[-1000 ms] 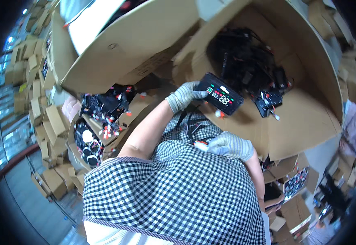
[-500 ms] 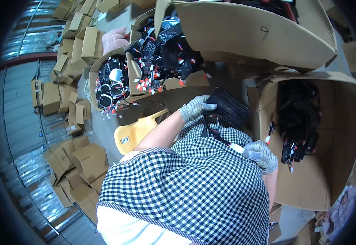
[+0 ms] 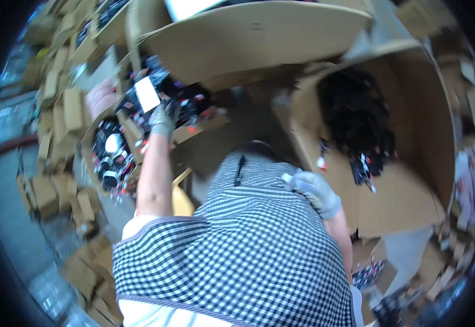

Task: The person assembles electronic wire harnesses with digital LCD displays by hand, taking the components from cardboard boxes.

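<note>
My left hand [image 3: 164, 117], in a grey work glove, reaches out over the far-left carton of black wired units [image 3: 191, 101]. It grips a flat rectangular panel [image 3: 147, 94] whose face shines bright white. My right hand [image 3: 315, 192], also gloved, is close to my lap over the checked apron [image 3: 259, 240]. Its fingers are closed, and a small white piece [image 3: 287, 177] shows at the fingertips, blurred by motion.
At left, a carton holds round-framed black items [image 3: 112, 158] beside a yellow chair [image 3: 182, 197]. A large open carton [image 3: 406, 201] at right has dark wired parts [image 3: 357, 114] inside. Another big carton [image 3: 259, 32] stands ahead. Stacked boxes [image 3: 58, 191] line the far left.
My left hand has moved away from my lap, far and left, carrying the panel over the carton of black units. My right hand has stayed near my lap. The view has shifted.
</note>
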The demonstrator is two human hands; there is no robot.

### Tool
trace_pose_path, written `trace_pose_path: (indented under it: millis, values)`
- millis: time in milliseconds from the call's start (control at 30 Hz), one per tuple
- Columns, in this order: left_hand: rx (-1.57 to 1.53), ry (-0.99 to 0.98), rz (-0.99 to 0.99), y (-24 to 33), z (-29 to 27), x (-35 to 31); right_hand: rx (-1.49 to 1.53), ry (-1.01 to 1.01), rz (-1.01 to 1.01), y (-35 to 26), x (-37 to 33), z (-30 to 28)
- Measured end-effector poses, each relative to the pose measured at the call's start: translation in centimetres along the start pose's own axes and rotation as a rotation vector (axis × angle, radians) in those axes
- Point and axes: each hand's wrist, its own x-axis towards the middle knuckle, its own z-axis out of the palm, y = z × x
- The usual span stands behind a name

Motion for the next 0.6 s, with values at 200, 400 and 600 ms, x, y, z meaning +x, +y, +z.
trace_pose_path:
  millis: [200, 400, 600]
  values:
    - [1.603, -0.158, -0.569, -18.4, 17.8, 6.1, 0.035, 0.303, -0.248, 5.3, -3.3, 1.2]
    - [2.038, -1.355, -0.354, -31.3, 21.4, 9.5, -0.079, 0.483, -0.305, 5.1, -6.3, 3.9]
    - [2.103, -1.670, -0.885, -36.1, 18.7, 10.9, -0.094, 0.753, -0.359, 7.9, -8.3, 5.3]
